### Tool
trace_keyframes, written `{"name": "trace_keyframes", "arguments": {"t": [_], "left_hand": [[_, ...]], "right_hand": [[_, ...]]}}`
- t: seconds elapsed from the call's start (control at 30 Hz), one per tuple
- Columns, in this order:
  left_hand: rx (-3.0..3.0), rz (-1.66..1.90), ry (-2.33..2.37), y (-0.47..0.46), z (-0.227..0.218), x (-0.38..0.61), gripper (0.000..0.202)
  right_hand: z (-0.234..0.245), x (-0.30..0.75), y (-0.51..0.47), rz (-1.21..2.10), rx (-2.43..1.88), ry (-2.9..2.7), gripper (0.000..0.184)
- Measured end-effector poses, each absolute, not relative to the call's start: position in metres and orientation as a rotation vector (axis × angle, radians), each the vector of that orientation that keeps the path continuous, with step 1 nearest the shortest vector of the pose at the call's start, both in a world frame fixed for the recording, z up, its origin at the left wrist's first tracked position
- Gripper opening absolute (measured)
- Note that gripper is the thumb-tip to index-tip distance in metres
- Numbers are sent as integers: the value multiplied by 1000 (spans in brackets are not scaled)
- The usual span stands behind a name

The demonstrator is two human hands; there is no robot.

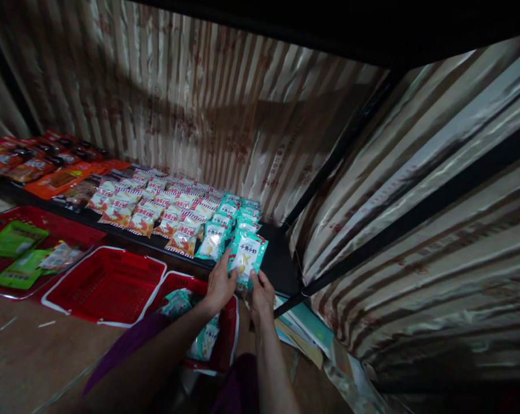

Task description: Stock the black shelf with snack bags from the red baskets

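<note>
Both hands on one teal pack (246, 257). Left hand (220, 283) grips its left lower edge, right hand (262, 290) the lower right corner with the thumb over the front. Grip on both sides is clamped on that pack; fingers behind it are hidden.

Pack location: front end of the right-hand teal column, at the front of the black shelf (277, 259), printed face up toward the camera. Can't tell if its underside touches the shelf or the packs behind it.

Status, as judged from the layout: partway. On the shelf: two teal columns running front to back, the left teal column (212, 238) reaching near the front edge, the right one a few packs deep behind the held one. Exact count unclear, they overlap. White striped packs (145, 215) sit in overlapping rows just left of the teal ones; orange packs (59, 179) and dark red packs farther left. Those sections look laid out.

Not on the shelf: more teal packs (205, 342) in the red basket (231, 328) below the arms, number unclear, forearm covers part. Green packs (16, 238) lie in the far-left red basket (76, 223). Another red basket (113, 282) stands between the two. Black shelf surface shows right of the held pack.
</note>
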State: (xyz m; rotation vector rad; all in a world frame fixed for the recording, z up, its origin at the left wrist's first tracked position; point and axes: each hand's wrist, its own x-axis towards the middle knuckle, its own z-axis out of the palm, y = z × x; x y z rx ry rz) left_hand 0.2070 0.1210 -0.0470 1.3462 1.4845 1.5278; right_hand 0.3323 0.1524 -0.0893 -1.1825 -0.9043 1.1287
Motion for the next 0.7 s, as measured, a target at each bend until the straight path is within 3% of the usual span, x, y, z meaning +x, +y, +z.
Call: {"name": "trace_keyframes", "arguments": {"t": [0.23,0.7], "left_hand": [[1558,1518,1576,157,-62,213,53],[1729,1389,1695,180,-83,223,54]], "right_hand": [[-86,329,187,1038,-1245,-905,48],[-89,331,210,870,-1389,-1089,54]]}}
